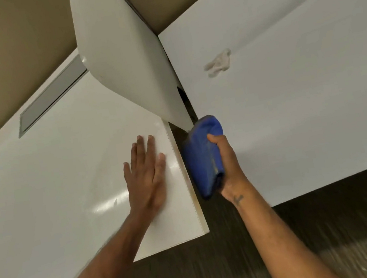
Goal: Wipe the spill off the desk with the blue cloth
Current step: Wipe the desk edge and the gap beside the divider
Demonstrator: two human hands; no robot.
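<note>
Left hand [146,176] is flat and open on the near tabletop [52,183], probably for balance, while the right hand [226,163] grips the folded blue cloth [202,157] in the gap, spill [218,62] not yet reached.

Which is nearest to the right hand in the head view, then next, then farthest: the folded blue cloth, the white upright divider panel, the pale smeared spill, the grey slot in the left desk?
1. Folded blue cloth: gripped in the right hand.
2. White upright divider panel: just above the cloth, between the desks.
3. Pale smeared spill: up on the right desk.
4. Grey slot: far left, on the left desk.
</note>
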